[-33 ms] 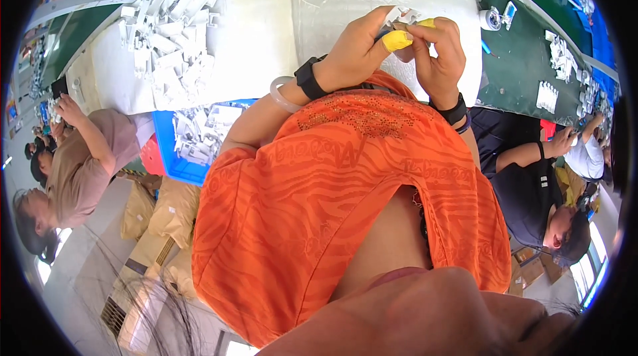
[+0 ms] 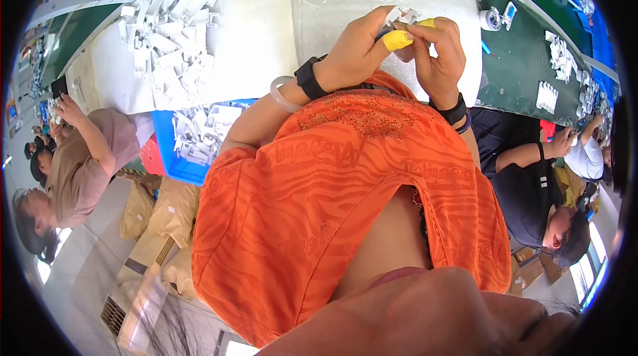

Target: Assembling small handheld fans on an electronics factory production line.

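Note:
My left hand (image 2: 362,44) is closed around a small white plastic part (image 2: 402,15), held up over the near side of the worktable. Yellow tape wraps its thumb. Thumb and forefinger of my right hand (image 2: 440,52) are pinched against the same part, and yellow tape shows on a fingertip there too. Both hands meet close in front of my body. The fingers cover most of the part, so its full shape is hidden. To the left lies a heap of similar white plastic parts (image 2: 174,44) on the pale table cover (image 2: 259,30).
A blue bin (image 2: 183,171) of white parts stands at the table's near left edge. Right of the cover are a white roll (image 2: 490,19), a blue pen (image 2: 488,48) and rows of white pieces (image 2: 547,96). Co-workers sit on both sides; wrapped packages (image 2: 174,210) lie behind on the left.

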Tool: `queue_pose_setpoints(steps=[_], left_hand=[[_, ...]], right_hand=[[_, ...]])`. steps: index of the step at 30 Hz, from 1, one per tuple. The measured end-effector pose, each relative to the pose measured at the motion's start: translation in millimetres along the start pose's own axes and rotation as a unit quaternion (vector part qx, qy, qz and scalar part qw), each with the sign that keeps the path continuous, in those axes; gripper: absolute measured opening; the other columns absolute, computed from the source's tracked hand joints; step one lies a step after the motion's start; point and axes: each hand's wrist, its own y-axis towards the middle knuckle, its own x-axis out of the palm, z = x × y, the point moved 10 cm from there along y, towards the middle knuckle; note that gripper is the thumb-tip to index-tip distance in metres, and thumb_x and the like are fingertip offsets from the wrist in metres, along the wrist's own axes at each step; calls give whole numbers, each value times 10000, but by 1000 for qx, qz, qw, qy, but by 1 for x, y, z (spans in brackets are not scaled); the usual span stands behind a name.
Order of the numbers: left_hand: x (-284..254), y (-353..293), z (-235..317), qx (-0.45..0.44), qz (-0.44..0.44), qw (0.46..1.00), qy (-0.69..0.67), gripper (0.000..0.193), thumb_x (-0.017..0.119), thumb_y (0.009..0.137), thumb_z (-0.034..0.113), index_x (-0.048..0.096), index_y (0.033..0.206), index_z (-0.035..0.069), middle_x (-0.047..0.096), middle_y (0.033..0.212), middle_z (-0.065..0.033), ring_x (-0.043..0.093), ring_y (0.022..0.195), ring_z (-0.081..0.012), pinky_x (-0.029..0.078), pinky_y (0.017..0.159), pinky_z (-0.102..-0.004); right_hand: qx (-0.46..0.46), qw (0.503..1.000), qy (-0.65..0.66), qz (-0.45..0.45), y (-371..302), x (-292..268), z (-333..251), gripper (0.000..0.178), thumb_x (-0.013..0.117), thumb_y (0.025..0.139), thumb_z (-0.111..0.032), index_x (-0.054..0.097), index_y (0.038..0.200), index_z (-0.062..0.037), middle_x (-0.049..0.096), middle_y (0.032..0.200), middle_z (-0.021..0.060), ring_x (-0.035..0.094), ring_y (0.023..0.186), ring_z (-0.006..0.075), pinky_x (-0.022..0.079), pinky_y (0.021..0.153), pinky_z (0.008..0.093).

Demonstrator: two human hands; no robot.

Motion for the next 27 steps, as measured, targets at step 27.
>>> queue_pose_setpoints(steps=[27], left_hand=[[-158,105,-102,-102,130,980,-112,511,377,950,453,590,1001,-9,666,916,-141,638,637,-176,545,570,-300]], right_hand=[[196,978,-61,22,-43,-32,150,219,640,812,-60,609,1025,-23,625,915,121,619,813,249,486,727,340]])
